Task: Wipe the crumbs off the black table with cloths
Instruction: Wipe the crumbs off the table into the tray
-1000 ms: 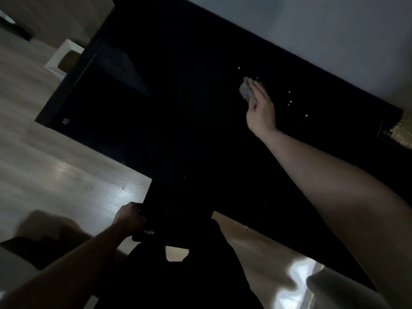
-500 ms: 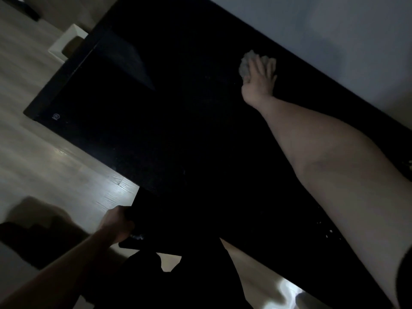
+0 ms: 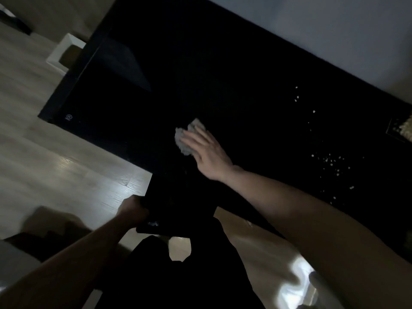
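Note:
The black table (image 3: 223, 70) fills the middle of the dim head view. My right hand (image 3: 206, 151) presses flat on a crumpled grey cloth (image 3: 186, 139) near the table's front edge, fingers spread over it. White crumbs (image 3: 330, 161) lie scattered on the table to the right of that hand, apart from the cloth. My left hand (image 3: 133, 207) grips the left edge of a flat black tray (image 3: 178, 206) held just below the table's front edge. A few pale bits (image 3: 152, 224) sit at the tray's near corner.
Pale wooden floor (image 3: 44, 166) lies left of and below the table. A white open box (image 3: 63, 55) stands on the floor by the table's far left corner. A grey wall (image 3: 334, 30) runs behind the table. A pale object (image 3: 405, 130) sits at the table's right edge.
My right hand has pulled the cloth from the far side of the table toward the front edge above the tray. My left hand still holds the tray.

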